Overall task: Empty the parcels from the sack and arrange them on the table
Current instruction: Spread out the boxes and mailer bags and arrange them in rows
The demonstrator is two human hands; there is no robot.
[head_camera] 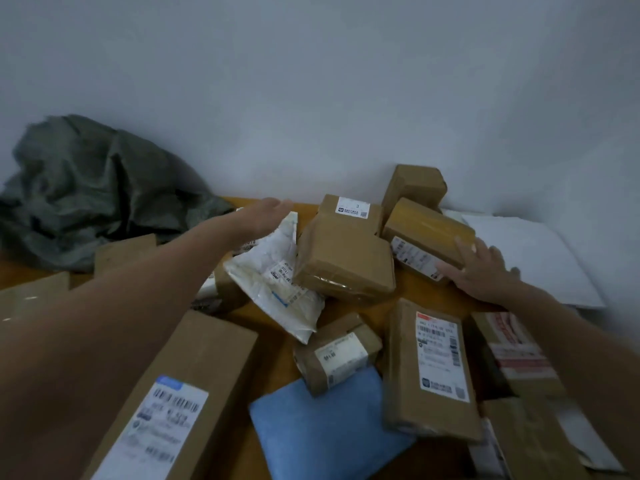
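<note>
The sack [86, 192] lies crumpled at the far left corner of the desk [273, 348], and the parcels [429, 362] are scattered over the rest. The left hand [263, 216] reaches with straight fingers over a white bag [277, 275]; I cannot tell if it touches. The right hand [481, 268], fingers spread, rests on a taped box [426, 230] near the far right edge. It is probably better to lift each parcel than to drag it, because they lean on each other.

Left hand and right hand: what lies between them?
Head view: white mailer bag, brown box and taped box, from left hand to right hand.
</note>
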